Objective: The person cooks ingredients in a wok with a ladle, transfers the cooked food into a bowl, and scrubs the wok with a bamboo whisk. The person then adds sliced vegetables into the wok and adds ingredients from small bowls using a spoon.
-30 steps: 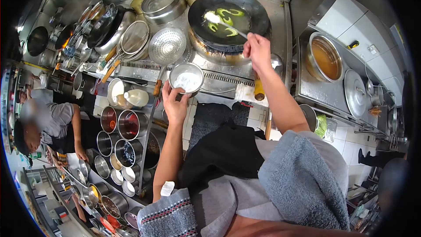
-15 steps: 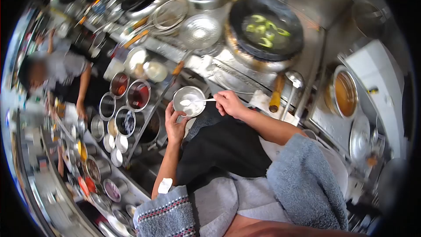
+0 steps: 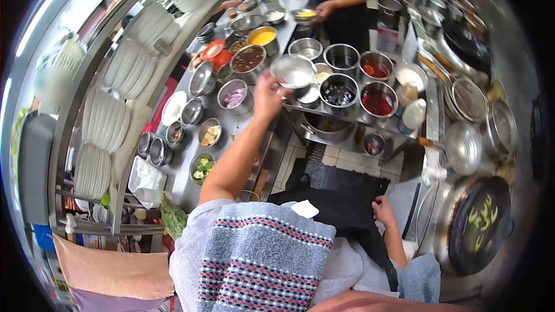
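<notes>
On the left, stacked plates (image 3: pixel 107 120) stood along a shelf (image 3: pixel 196 26); on the right, vegetable pieces (image 3: pixel 488 214) lay in a wok (image 3: pixel 462 242), a perforated ladle (image 3: pixel 463 149) just beyond it. Between them, the left hand (image 3: pixel 267 99) held a bowl (image 3: pixel 293 74) beside the pots (image 3: pixel 341 66).

Bright o/all, fisheye warp w/ blk corners, sl. blur, glare on strainer (image 3: pixel 463 149).

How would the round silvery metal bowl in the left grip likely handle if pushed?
The bowl is likely light for its size: its rim looks thin, and the left grip alone holds it. Its shiny metal wall would probably stay stiff when squeezed. It may tip if nudged, since it is held at one side.
</notes>
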`<control>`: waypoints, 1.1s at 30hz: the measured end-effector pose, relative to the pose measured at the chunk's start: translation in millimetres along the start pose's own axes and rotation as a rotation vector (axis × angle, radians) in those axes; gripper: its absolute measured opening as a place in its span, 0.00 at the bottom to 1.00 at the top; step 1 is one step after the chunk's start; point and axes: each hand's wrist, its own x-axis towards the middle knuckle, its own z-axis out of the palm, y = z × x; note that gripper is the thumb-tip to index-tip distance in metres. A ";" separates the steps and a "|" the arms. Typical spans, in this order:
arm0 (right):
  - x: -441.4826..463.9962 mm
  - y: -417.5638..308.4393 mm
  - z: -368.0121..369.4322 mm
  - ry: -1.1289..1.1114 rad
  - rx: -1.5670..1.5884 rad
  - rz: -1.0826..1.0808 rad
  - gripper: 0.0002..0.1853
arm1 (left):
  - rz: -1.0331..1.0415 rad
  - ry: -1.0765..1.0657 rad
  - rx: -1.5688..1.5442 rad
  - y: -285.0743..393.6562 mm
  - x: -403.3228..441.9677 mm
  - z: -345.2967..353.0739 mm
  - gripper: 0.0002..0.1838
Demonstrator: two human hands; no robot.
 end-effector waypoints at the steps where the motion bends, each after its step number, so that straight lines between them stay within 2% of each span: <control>1: 4.2 -8.2 3.4 -0.008 -0.010 -0.016 0.15 | -0.059 0.005 0.014 -30.3 28.8 -23.0 0.15; 2: 4.9 -17.6 7.0 -0.039 0.038 0.048 0.16 | -0.164 0.040 0.025 -28.4 56.7 -54.2 0.16; 4: 11.6 -29.9 21.2 -0.057 0.085 0.118 0.17 | -0.032 0.241 0.186 -74.1 109.0 -93.3 0.16; 5: 19.6 -33.6 26.8 -0.031 0.089 0.153 0.17 | -0.059 0.247 0.182 -100.5 137.2 -113.2 0.17; 6: 28.2 -37.7 33.3 -0.004 0.093 0.186 0.17 | 0.057 0.353 0.220 -145.9 166.3 -124.0 0.16; 7: 36.1 -39.2 41.4 0.010 0.091 0.184 0.17 | -0.055 0.378 0.162 -156.3 190.7 -139.5 0.15; 8: 44.0 -39.7 50.6 0.070 0.168 0.251 0.17 | -0.060 0.357 0.118 -176.5 216.4 -154.3 0.14; 10: 59.1 -34.0 70.4 0.148 0.251 0.316 0.16 | -0.160 0.409 0.196 -177.0 247.1 -175.5 0.16; 13: 58.9 -26.6 98.7 0.237 0.281 0.452 0.16 | -0.151 0.449 0.240 -231.3 297.7 -182.3 0.17; 15: 50.0 -32.3 112.3 0.188 0.216 0.519 0.14 | -0.172 0.457 0.240 -252.6 329.2 -182.0 0.17; 18: 30.4 -30.4 131.7 0.346 0.335 0.500 0.13 | -0.204 0.429 0.122 -290.3 373.1 -176.6 0.18; 21: 3.5 -24.1 149.7 0.432 0.408 0.546 0.12 | -0.168 0.477 0.143 -332.5 412.2 -162.7 0.15; 25: -40.6 -17.4 179.0 0.505 0.440 0.591 0.12 | -0.170 0.554 0.243 -377.3 430.1 -141.0 0.15; 26: -53.0 -22.2 186.3 0.512 0.460 0.603 0.12 | -0.252 0.505 0.264 -377.8 426.2 -138.3 0.16; 27: -66.0 -46.6 190.9 0.531 0.476 0.613 0.13 | -0.287 0.529 0.258 -381.3 420.2 -131.2 0.19; 28: -70.4 -26.7 195.9 0.548 0.488 0.620 0.13 | -0.322 0.554 0.252 -383.5 413.6 -123.8 0.22; 30: -76.2 -1.4 206.3 0.491 0.412 0.666 0.13 | -0.154 0.701 0.206 -382.0 399.2 -110.4 0.30; 32: -78.0 4.1 211.8 0.507 0.440 0.698 0.13 | -0.001 0.876 0.162 -366.1 382.9 -99.6 0.33; 33: -81.5 3.7 217.3 0.511 0.449 0.732 0.13 | 0.035 0.864 0.055 -339.5 365.8 -97.1 0.32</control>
